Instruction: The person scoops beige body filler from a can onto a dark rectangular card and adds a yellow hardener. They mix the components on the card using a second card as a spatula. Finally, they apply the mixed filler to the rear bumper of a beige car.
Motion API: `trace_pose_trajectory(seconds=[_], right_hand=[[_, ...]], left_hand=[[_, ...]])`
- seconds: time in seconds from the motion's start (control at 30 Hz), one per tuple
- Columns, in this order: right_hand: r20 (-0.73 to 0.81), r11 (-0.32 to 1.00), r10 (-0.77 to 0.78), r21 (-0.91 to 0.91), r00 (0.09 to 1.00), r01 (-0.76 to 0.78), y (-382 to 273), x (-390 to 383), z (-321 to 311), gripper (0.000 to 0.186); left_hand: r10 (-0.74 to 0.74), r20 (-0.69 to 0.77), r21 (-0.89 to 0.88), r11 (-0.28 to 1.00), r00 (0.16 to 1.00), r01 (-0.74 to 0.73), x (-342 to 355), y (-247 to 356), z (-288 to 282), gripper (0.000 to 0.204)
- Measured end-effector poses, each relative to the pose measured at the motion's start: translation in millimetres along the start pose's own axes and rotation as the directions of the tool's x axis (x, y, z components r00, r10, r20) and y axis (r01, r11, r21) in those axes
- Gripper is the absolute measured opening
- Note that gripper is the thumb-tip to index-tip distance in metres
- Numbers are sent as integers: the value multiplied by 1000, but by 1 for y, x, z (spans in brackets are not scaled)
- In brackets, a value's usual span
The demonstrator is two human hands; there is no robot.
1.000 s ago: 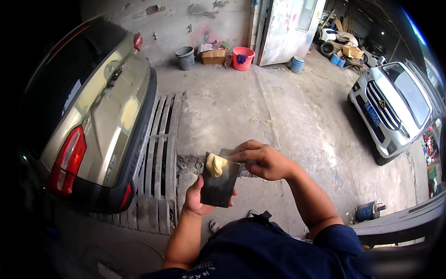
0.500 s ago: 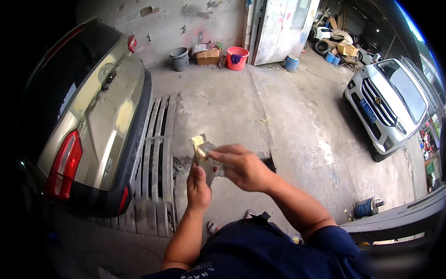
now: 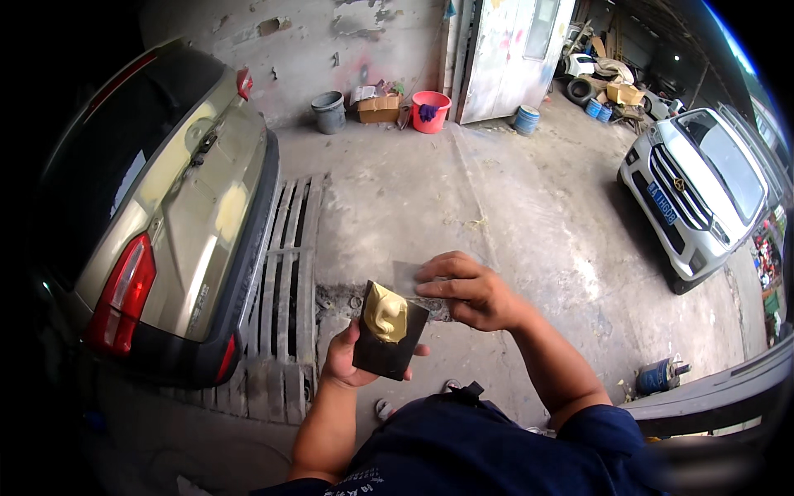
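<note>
My left hand [image 3: 341, 357] is closed around the edges of a dark, flat board [image 3: 382, 361], its face turned up. A thick mound of pale yellow putty [image 3: 385, 314] sits on the board's far part. Just right of the board, my right hand [image 3: 470, 291] pinches a thin grey scraper [image 3: 405, 274], which is smeared by motion and stands apart from the putty. To my left is a beige car's tailgate [image 3: 211, 248] with a yellowish filler patch [image 3: 231, 208] on its panel and another pale patch near the handle recess.
A slatted floor grate [image 3: 285, 256] runs beside the car's bumper. Along the back wall stand a grey bucket [image 3: 329, 113], a cardboard box [image 3: 379, 109] and a red tub [image 3: 430, 113]. A white vehicle [image 3: 703, 186] is parked at right; a blue canister [image 3: 657, 376] lies nearer.
The board has turned from edge-on to face-up, showing the putty mound. My right hand has moved right, taking the scraper off the board.
</note>
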State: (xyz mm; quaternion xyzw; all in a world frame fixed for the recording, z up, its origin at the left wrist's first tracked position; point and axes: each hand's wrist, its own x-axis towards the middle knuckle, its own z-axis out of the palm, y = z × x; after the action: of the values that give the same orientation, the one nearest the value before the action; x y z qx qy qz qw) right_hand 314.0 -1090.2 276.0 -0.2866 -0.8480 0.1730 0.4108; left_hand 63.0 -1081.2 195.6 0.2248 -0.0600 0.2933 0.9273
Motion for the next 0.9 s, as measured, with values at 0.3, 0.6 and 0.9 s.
trace_pose_trajectory(seconds=[0.3, 0.6, 0.9], right_hand=[[184, 290, 722, 795, 667, -533, -4, -53, 52, 42], [-34, 306, 584, 935, 811, -181, -4, -10, 7, 43], [146, 947, 137, 269, 980, -173, -3, 4, 5, 50]], left_hand=[[491, -160, 586, 745, 856, -318, 36, -14, 24, 79], [250, -285, 745, 665, 926, 50, 14, 3, -3, 54], [-64, -31, -10, 998, 997, 64, -3, -2, -17, 71]])
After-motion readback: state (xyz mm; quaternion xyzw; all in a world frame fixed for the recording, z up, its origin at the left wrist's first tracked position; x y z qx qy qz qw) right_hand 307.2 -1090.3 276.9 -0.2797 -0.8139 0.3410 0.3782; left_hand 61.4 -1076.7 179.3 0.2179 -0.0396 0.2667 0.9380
